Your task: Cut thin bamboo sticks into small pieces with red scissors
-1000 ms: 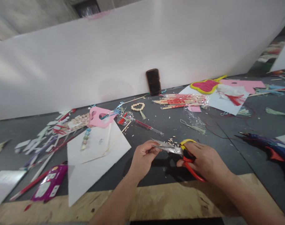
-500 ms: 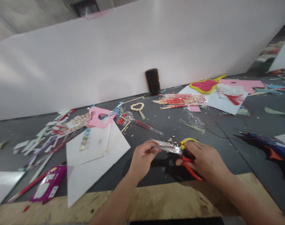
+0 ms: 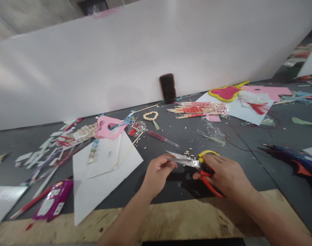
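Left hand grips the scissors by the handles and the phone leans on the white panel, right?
Wrong hand: the head view shows the right hand gripping the scissors by the handles. The phone does lean on the white panel.

The scissors [image 3: 195, 163], yellow and red at the handles [image 3: 211, 186], point left above the dark tabletop [image 3: 131, 191], metal blades [image 3: 187, 162] parted

Found shiny metal on scissor blades [image 3: 188, 162], glossy plastic on purple packet [image 3: 52, 201], matt finish on tabletop [image 3: 263, 184].
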The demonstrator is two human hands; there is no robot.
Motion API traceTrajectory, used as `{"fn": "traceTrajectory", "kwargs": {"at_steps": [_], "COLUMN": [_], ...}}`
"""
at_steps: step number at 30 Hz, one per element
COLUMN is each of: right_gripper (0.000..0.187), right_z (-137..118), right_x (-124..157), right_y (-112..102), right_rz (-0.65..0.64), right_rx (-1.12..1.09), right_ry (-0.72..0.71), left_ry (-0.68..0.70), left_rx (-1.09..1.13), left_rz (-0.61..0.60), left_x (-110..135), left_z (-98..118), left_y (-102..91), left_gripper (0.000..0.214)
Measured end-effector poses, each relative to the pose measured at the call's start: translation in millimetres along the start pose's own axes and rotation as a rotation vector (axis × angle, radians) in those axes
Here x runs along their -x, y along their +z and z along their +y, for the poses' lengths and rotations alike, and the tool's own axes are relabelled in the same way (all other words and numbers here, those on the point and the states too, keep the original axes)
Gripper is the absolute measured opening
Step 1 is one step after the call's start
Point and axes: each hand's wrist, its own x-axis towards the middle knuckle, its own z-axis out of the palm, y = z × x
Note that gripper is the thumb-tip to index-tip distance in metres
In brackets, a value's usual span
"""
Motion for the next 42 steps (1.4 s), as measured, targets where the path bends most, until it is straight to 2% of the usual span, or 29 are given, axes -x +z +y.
{"fn": "traceTrajectory", "kwargs": {"at_steps": [10,14,20,28,42], "right_gripper": [0.026,0.027,0.041,0.037,0.033], "right_z": [4.2,2.5,-2.3,-3.4,-6.3], "right_x": [2.2,-0.4,-3.1,-3.4,-4.0], "right_y": [0.6,-1.3,-0.2,1.4,-0.4], "right_rz": [0.011,-0.024,-0.05,-0.079,-0.109], "right_rx": [0.008,-0.041,-0.054,-0.047,-0.081], "right_ry": [0.06,0.09,0.06,0.029,0.029], "left_ry": [-0.047,-0.042,-0.089,-0.098,-0.077], "left_rx": [0.116,0.143,0.186,0.119,0.123], "left_rz": [-0.024,-0.009,-0.012,-0.043,-0.075], "left_x": [0.7,0.4,0.6,2.8,3.7], "left_z": [-1.1,-1.5,-2.2,-0.6,8.8], "left_y": [0.2,0.2,1.5,4.2,7.3], "left_gripper": [0.024,0.025,0.02,0.015,0.024]}}
